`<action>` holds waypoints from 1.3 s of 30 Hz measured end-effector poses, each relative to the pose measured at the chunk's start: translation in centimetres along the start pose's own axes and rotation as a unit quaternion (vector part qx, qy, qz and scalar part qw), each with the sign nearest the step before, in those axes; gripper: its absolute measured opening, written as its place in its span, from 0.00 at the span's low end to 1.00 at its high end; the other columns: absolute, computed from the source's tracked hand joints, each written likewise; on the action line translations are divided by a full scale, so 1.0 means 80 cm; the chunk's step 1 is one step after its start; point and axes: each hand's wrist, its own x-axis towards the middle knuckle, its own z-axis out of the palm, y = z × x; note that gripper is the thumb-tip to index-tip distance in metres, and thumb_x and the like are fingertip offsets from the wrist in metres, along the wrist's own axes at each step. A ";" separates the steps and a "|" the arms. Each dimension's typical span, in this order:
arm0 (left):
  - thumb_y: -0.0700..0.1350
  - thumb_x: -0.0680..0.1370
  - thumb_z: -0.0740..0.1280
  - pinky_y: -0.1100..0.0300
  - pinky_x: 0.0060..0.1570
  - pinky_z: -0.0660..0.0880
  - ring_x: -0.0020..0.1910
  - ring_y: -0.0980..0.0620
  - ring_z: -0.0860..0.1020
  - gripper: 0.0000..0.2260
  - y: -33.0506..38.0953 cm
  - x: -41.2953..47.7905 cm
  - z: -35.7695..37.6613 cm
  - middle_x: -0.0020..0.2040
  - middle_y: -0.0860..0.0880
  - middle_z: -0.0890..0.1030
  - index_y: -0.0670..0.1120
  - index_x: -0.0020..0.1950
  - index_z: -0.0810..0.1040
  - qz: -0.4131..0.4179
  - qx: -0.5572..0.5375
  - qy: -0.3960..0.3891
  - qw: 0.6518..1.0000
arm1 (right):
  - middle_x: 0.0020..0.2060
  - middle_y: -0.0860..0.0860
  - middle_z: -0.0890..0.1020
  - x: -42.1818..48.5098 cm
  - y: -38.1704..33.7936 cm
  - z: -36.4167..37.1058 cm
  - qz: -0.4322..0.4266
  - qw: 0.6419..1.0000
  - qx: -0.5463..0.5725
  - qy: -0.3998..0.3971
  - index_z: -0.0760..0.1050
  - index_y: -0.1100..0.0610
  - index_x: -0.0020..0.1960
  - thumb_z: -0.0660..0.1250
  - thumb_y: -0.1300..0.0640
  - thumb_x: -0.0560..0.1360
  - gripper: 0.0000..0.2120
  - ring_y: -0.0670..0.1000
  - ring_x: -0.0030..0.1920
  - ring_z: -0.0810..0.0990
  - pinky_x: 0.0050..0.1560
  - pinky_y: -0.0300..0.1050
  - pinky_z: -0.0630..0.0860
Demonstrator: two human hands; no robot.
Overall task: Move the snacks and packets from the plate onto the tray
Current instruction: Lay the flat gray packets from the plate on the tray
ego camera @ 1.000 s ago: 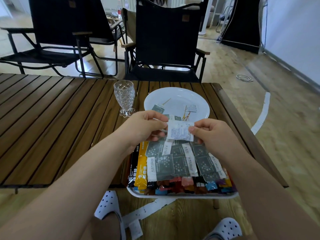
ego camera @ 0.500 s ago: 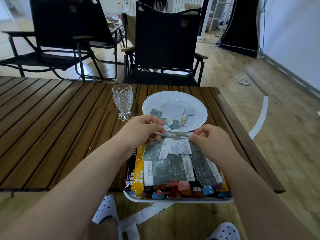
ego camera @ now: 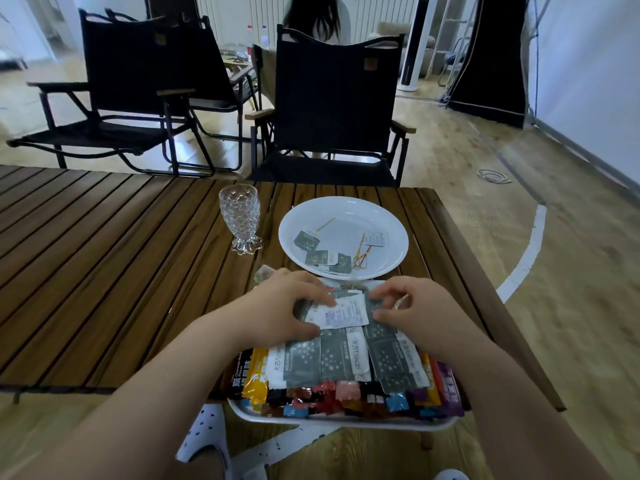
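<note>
A white plate [ego camera: 346, 216] sits at the table's far right with a few grey packets [ego camera: 321, 257], a white packet [ego camera: 375, 238] and rubber bands [ego camera: 360, 259] on it. Nearer me, a white tray [ego camera: 346, 422] is packed with grey packets [ego camera: 337, 358] and coloured snack wrappers [ego camera: 346, 391]. A white printed packet [ego camera: 343, 315] lies on top of the tray's pile. My left hand [ego camera: 287, 306] pinches its left edge between thumb and fingers. My right hand [ego camera: 412, 306] hovers just right of it, fingers loosely curled over the grey packets, a small gap from the white packet.
A clear textured glass [ego camera: 240, 220] stands left of the plate on the slatted wooden table [ego camera: 104, 271]. The tray overhangs the table's near edge. Black folding chairs [ego camera: 332, 98] stand behind the table, and a person sits beyond them.
Both hands lowered the white packet from above the tray onto the pile. My right hand has let go of its right edge; my left still pinches it.
</note>
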 end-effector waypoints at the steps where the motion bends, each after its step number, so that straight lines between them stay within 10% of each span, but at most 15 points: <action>1: 0.54 0.75 0.75 0.58 0.64 0.60 0.66 0.56 0.62 0.22 -0.001 0.001 -0.003 0.70 0.63 0.69 0.63 0.68 0.77 0.001 0.008 -0.013 1.000 | 0.41 0.44 0.82 -0.001 0.002 -0.001 0.001 1.000 0.001 -0.002 0.81 0.45 0.51 0.75 0.55 0.75 0.08 0.42 0.41 0.78 0.37 0.34 0.69; 14: 0.51 0.80 0.70 0.58 0.62 0.66 0.59 0.58 0.69 0.08 0.003 0.009 0.005 0.62 0.60 0.79 0.56 0.58 0.86 0.060 0.017 0.098 0.993 | 0.41 0.45 0.79 0.003 -0.001 0.014 -0.046 0.999 0.001 -0.006 0.83 0.48 0.53 0.75 0.62 0.74 0.12 0.41 0.37 0.73 0.36 0.31 0.66; 23: 0.48 0.79 0.72 0.43 0.52 0.81 0.44 0.44 0.84 0.05 0.015 0.007 -0.004 0.42 0.48 0.87 0.52 0.46 0.87 -0.039 -0.248 0.151 0.956 | 0.39 0.54 0.86 -0.001 -0.026 0.002 0.006 0.994 0.105 0.027 0.82 0.53 0.40 0.71 0.52 0.78 0.09 0.57 0.44 0.84 0.46 0.54 0.82; 36: 0.45 0.82 0.66 0.63 0.41 0.75 0.44 0.58 0.78 0.09 -0.008 0.071 -0.018 0.50 0.59 0.81 0.55 0.59 0.82 -0.127 -0.142 0.166 0.968 | 0.36 0.46 0.83 0.016 -0.007 0.002 0.108 0.987 0.079 0.090 0.80 0.50 0.41 0.69 0.47 0.77 0.09 0.45 0.39 0.81 0.32 0.41 0.69; 39: 0.44 0.83 0.65 0.57 0.56 0.76 0.57 0.51 0.79 0.13 -0.018 0.128 -0.020 0.63 0.51 0.81 0.50 0.67 0.79 -0.126 -0.074 0.106 0.984 | 0.38 0.46 0.83 0.024 -0.006 0.002 0.114 0.987 0.076 0.079 0.80 0.49 0.42 0.69 0.48 0.78 0.08 0.45 0.40 0.80 0.32 0.40 0.68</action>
